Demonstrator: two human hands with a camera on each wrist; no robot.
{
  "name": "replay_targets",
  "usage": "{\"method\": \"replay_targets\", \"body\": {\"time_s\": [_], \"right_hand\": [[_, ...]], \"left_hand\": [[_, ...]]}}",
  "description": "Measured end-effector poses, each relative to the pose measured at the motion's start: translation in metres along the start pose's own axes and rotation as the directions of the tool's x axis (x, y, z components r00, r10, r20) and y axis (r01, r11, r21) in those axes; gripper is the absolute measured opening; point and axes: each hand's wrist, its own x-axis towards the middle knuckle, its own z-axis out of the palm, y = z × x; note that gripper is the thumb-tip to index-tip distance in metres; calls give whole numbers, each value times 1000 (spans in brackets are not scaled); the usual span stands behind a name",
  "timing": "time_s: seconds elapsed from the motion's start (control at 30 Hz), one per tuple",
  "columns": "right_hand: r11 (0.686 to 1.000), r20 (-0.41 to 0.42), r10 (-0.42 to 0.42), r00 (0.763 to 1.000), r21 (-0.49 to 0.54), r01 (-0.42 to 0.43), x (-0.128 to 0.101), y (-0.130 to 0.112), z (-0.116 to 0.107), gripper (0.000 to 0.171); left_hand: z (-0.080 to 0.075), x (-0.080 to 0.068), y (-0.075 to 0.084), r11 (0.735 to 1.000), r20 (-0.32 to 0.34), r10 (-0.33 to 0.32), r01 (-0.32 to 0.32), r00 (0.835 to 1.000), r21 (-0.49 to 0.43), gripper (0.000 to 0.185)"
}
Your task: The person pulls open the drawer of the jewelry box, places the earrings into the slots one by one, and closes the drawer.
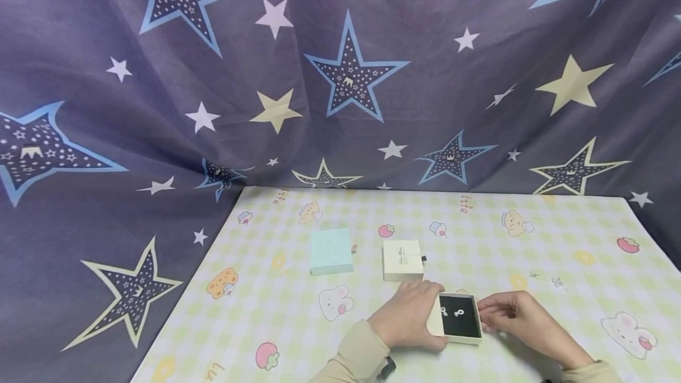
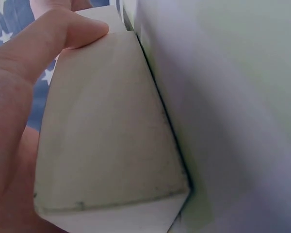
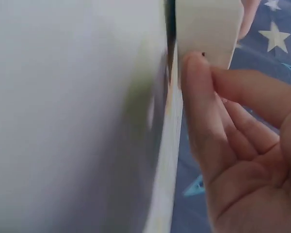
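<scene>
My left hand [image 1: 408,316] grips the cream sleeve [image 2: 111,126] of a small jewelry box, thumb along its near side and fingers over the far side. Out of the sleeve's right end stands a drawer [image 1: 464,340] with a black lining. Two small silvery pieces of jewelry [image 1: 459,313] sit on the lining, the left one close to the sleeve's edge. At the drawer's right end is my right hand [image 1: 518,319]. Its thumb and forefinger come together at the end face, right at a small black pull tab [image 3: 203,54], mostly hidden by the fingertips.
Behind the left hand lies a closed cream box [image 1: 402,260] with a black tab. Farther left is a mint-green box [image 1: 331,252]. The checked tablecloth [image 1: 255,312] has printed cartoon figures, and a star-patterned curtain [image 1: 340,152] hangs behind the table.
</scene>
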Motion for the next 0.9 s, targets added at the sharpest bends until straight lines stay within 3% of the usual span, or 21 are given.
{"method": "replay_targets", "body": {"time_s": [0.17, 0.57, 0.9], "right_hand": [[999, 38, -29, 999, 46, 27, 6, -2, 6, 28], [996, 70, 2, 998, 87, -8, 22, -16, 17, 16], [995, 88, -54, 995, 86, 47, 29, -25, 25, 13]], "left_hand": [[0, 0, 1, 1000, -9, 13, -13, 1000, 18, 77], [-2, -1, -1, 1000, 11, -5, 6, 1000, -11, 79], [2, -1, -1, 1000, -1, 11, -11, 1000, -15, 78]]}}
